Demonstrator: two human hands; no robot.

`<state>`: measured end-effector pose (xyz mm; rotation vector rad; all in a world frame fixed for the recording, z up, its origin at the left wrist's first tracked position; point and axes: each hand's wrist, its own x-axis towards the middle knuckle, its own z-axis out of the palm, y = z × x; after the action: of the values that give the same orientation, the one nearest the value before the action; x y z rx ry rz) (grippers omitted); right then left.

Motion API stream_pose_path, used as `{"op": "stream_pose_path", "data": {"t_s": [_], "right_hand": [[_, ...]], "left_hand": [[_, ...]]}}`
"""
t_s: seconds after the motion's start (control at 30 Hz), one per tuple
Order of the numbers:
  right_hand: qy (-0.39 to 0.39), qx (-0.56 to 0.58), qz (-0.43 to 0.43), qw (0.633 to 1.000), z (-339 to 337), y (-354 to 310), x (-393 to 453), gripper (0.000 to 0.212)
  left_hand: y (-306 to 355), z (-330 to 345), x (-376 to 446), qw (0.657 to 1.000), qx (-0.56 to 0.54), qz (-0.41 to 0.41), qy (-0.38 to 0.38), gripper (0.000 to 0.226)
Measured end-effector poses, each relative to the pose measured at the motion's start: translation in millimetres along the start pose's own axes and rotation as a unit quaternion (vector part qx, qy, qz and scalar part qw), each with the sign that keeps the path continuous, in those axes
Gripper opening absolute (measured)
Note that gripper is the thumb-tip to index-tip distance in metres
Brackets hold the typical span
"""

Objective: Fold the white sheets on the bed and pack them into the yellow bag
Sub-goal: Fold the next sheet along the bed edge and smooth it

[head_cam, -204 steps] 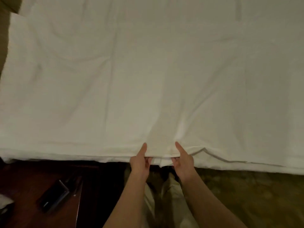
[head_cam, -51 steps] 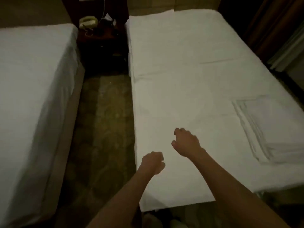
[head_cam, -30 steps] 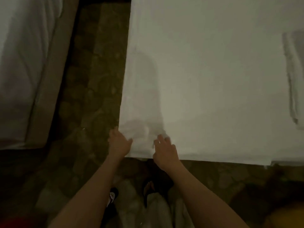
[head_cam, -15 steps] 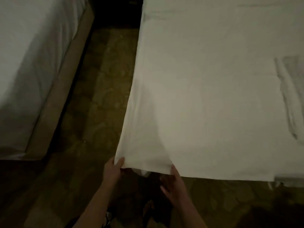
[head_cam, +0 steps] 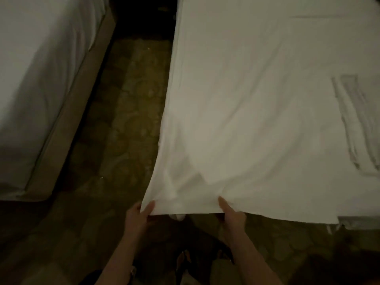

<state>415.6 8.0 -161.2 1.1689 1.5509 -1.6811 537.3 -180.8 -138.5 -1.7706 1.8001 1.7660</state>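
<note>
White, softly creased cotton sheet [head_cam: 257, 120] drapes the bed; left hand [head_cam: 136, 218] and right hand [head_cam: 233, 217] each pinch its limp near hem.

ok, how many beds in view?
2. One bed at the left edge, and one bed right of the carpeted aisle, whose sheet both hands grip at the near end. More may lie outside the picture.

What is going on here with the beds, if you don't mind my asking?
A person stands at the foot of the right-hand bed, pinching the near edge of its white sheet with the left hand at the corner and the right hand further along. A folded sheet lies on the bed's right side. No yellow bag is in view.
</note>
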Motion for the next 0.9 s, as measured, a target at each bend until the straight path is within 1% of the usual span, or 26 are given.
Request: {"op": "stream_pose_path", "data": {"t_s": [0.03,0.1,0.17,0.23,0.27,0.33,0.37,0.43,0.47,0.5,0.53,0.57,0.6,0.63,0.67,0.7,0.73,0.77,0.83,0.9], "right_hand": [[-0.011,0.011,0.001,1.000,-2.1,1.3,-2.7,0.049],[-0.016,0.018,0.015,1.000,-9.4,12.9,-9.5,0.040],[-0.012,0.023,0.036,0.999,-14.8,25.7,-9.3,0.028],[-0.012,0.034,0.050,0.998,-14.0,28.1,-3.9,0.020],[-0.013,0.023,0.062,0.998,-10.8,26.4,-0.5,0.016],[-0.028,-0.091,0.101,0.990,-5.4,19.4,-2.1,0.005],[-0.055,-0.173,0.116,0.976,-4.7,15.8,-6.2,0.006],[-0.129,-0.331,0.122,0.927,-6.0,9.4,-17.8,0.017],[-0.161,-0.396,0.112,0.897,-6.2,6.1,-22.6,0.022],[-0.183,-0.452,0.081,0.869,-5.4,2.4,-25.0,0.024],[-0.194,-0.496,0.026,0.846,-4.6,-1.8,-25.5,0.025],[-0.192,-0.529,-0.045,0.825,-2.7,-7.2,-25.0,0.023],[-0.179,-0.546,-0.117,0.810,-0.8,-14.1,-25.2,0.021],[-0.164,-0.550,-0.173,0.801,0.2,-22.9,-28.5,0.018],[-0.150,-0.546,-0.213,0.796,0.0,-32.0,-32.5,0.017],[-0.133,-0.542,-0.242,0.794,-2.5,-39.3,-35.7,0.024],[-0.120,-0.547,-0.260,0.787,-8.3,-45.5,-37.7,0.031],[-0.114,-0.563,-0.270,0.773,-15.4,-51.6,-40.1,0.036],[-0.120,-0.623,-0.251,0.731,-35.0,-60.9,-42.8,0.042],[-0.141,-0.673,-0.199,0.699,-59.1,-69.6,-43.2,0.045]], "left_hand": [[0.0,-3.5,0.1,1.000,-0.006,0.004,0.005,0.030],[-5.8,-6.6,-1.8,1.000,0.005,-0.005,0.010,0.028],[-13.4,0.8,-0.7,0.998,0.033,-0.038,0.023,0.030],[-20.4,12.5,6.6,0.995,-0.001,-0.096,0.026,0.031],[-23.2,17.4,10.1,0.992,-0.010,-0.124,0.015,0.029],[-25.5,29.5,10.2,0.983,-0.003,-0.182,-0.011,0.024],[-28.9,34.8,9.3,0.978,0.018,-0.204,-0.032,0.021],[-29.8,45.1,-0.9,0.967,0.119,-0.214,-0.074,0.015],[-29.8,49.9,-4.6,0.959,0.175,-0.205,-0.085,0.016],[-27.1,54.7,-7.9,0.954,0.222,-0.178,-0.096,0.016],[-20.6,58.9,-12.6,0.946,0.265,-0.146,-0.112,0.010],[-12.7,63.5,-16.2,0.940,0.300,-0.106,-0.123,0.011],[-2.2,68.0,-21.6,0.929,0.338,-0.067,-0.134,0.022],[6.9,73.7,-25.9,0.921,0.359,-0.034,-0.147,0.029],[17.9,78.0,-31.3,0.915,0.372,-0.012,-0.158,0.030],[28.6,83.0,-33.8,0.910,0.380,0.008,-0.164,0.025],[42.3,88.4,-37.9,0.908,0.383,0.029,-0.167,0.016],[55.7,93.8,-40.5,0.906,0.386,0.053,-0.167,0.012],[86.0,107.0,-48.0,0.897,0.402,0.090,-0.157,0.024],[118.4,121.2,-60.8,0.892,0.406,0.125,-0.153,0.027]]}}
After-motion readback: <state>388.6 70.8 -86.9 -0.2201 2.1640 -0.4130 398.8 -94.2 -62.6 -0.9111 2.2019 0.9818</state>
